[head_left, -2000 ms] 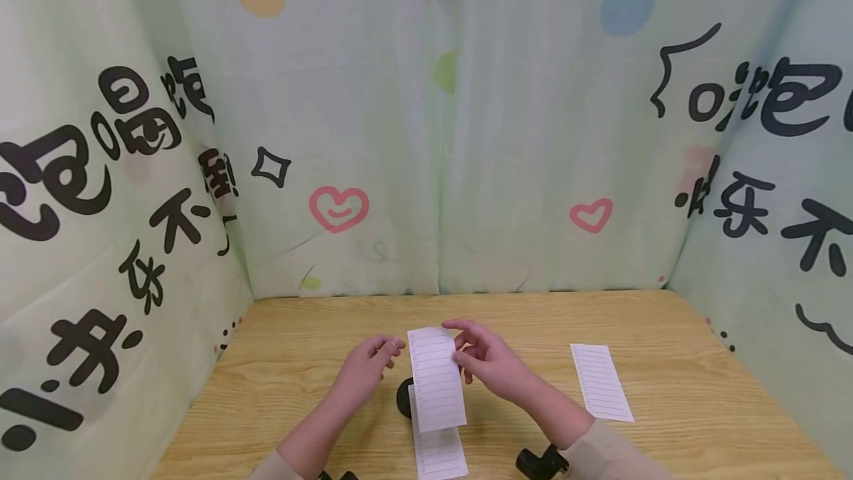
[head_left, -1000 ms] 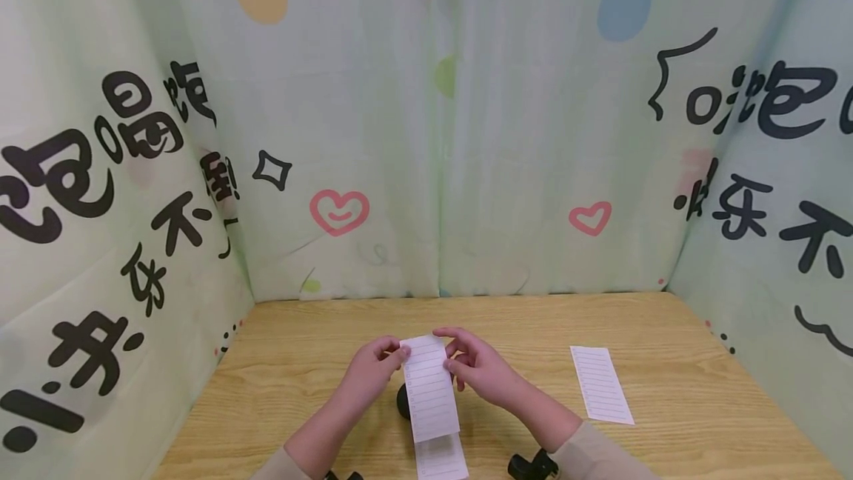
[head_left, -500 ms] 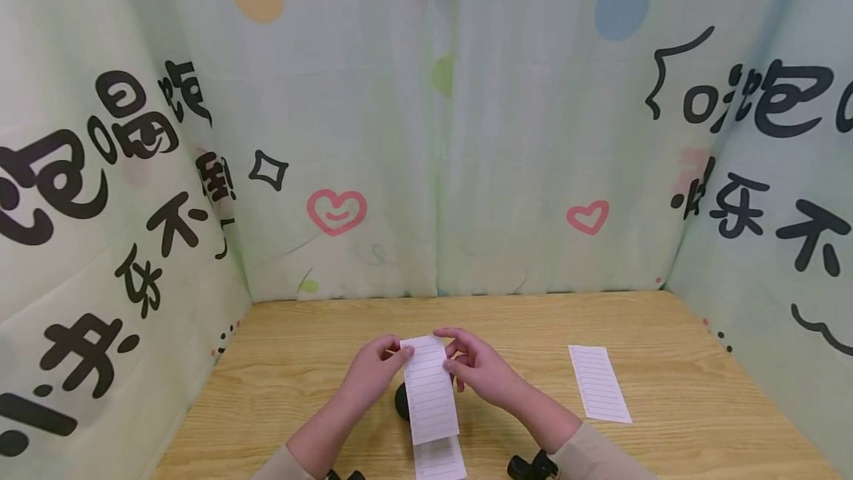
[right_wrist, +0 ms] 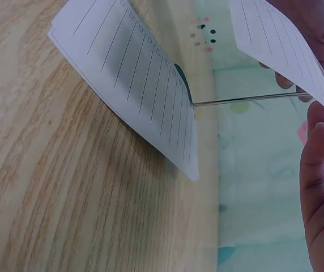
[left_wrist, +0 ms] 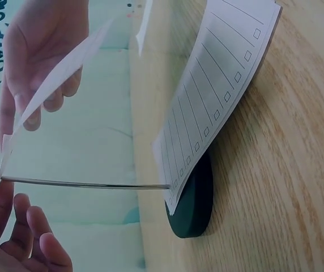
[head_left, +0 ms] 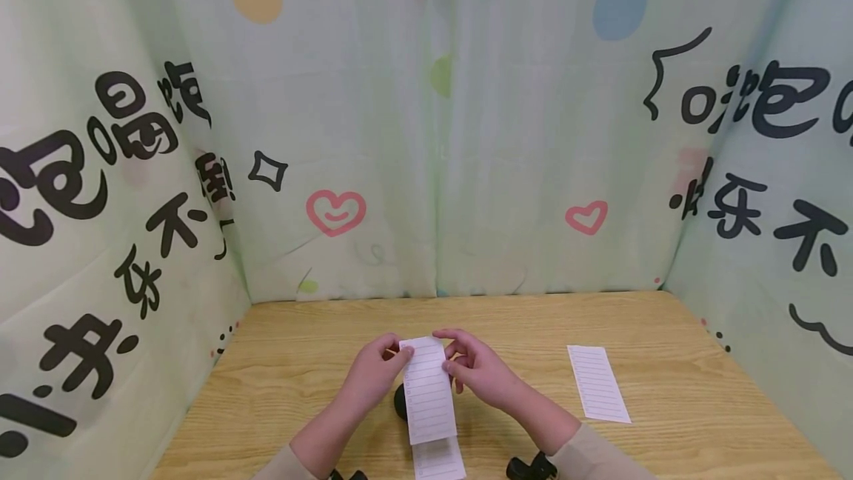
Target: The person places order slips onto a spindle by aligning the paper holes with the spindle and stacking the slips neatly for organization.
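My left hand [head_left: 373, 372] pinches the upper left edge of a lined checklist sheet [head_left: 429, 402] between thumb and fingers. At its right edge, my right hand [head_left: 485, 370] holds the same sheet, its index finger reaching to the top corner. Below stands a paper spike with a black round base [left_wrist: 200, 207] and a thin metal rod [left_wrist: 88, 185]. Several similar sheets [left_wrist: 218, 85] sit low on the rod, near the base. The rod's tip meets the held sheet by my left fingers; whether it pierces the paper I cannot tell.
A separate lined sheet [head_left: 598, 384] lies flat on the wooden table [head_left: 320, 324] to the right. Black wrist gear [head_left: 533, 467] shows at the bottom edge. A printed curtain [head_left: 373, 117] hangs behind the table and on both sides.
Two seconds ago my left hand was apart from the sheet; it now pinches the left edge. The sheet and right hand have shifted slightly left and down. Over the last second little has moved.
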Motion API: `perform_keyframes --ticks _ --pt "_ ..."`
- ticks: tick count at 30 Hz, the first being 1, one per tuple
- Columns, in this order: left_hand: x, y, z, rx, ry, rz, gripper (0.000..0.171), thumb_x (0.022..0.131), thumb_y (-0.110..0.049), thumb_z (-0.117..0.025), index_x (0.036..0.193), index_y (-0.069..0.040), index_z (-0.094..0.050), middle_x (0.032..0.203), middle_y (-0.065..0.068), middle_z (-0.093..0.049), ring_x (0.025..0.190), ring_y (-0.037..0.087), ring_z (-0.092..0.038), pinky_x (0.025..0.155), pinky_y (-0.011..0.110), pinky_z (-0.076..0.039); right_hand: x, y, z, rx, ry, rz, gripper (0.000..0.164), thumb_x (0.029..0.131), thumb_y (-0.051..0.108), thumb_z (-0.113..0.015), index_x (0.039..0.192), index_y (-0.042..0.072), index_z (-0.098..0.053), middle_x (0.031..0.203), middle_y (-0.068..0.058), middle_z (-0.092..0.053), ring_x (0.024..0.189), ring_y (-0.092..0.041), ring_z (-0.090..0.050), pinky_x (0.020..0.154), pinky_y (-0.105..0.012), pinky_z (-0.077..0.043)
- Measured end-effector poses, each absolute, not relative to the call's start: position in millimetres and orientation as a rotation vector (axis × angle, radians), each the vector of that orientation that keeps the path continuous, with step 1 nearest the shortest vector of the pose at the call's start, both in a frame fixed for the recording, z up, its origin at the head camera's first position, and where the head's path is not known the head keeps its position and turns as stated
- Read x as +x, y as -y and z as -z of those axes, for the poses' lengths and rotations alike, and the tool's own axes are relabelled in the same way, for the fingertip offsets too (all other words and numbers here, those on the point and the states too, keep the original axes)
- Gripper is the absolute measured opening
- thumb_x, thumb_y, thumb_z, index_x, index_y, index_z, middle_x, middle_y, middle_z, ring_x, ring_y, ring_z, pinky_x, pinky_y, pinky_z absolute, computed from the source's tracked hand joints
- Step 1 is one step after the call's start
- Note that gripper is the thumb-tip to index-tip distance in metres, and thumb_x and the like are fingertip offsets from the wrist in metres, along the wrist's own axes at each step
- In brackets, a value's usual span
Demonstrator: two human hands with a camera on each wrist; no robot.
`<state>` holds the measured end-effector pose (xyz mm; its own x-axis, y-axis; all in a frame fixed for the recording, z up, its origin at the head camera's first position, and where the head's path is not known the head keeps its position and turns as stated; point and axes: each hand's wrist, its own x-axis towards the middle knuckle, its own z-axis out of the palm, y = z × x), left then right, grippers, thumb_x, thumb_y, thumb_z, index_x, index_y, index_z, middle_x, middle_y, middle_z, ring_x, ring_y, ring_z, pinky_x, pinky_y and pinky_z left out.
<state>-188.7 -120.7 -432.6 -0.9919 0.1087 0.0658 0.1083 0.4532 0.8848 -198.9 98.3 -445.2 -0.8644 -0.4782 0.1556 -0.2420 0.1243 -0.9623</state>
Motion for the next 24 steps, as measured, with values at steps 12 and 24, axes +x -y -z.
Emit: perform_keyframes --ticks 12,24 --pt "-188.2 122.0 437.5 0.157 -2.624 -1.712 0.024 0.098 -0.035 -0.062 0.096 -0.012 -0.065 0.1 0.004 -0.061 0.083 0.02 -0.053 0.066 0.033 -0.044 -200.0 -95.9 446.3 -0.661 -2.236 1.822 0.047 0.098 0.0 -0.056 0.144 0.001 -0.044 0.099 -0.011 -0.055 0.066 -0.018 -0.055 0.055 -0.03 -0.05" --pt "-187.4 121.5 437.6 0.119 -2.604 -1.732 0.017 0.098 -0.028 -0.062 0.096 -0.012 -0.066 0.101 0.005 -0.061 0.084 0.021 -0.053 0.067 0.033 -0.043 -197.3 -92.6 445.1 -0.639 -2.262 1.817 0.046 0.097 -0.001 -0.057 0.142 0.002 -0.047 0.097 -0.01 -0.056 0.064 -0.017 -0.055 0.054 -0.035 -0.051"
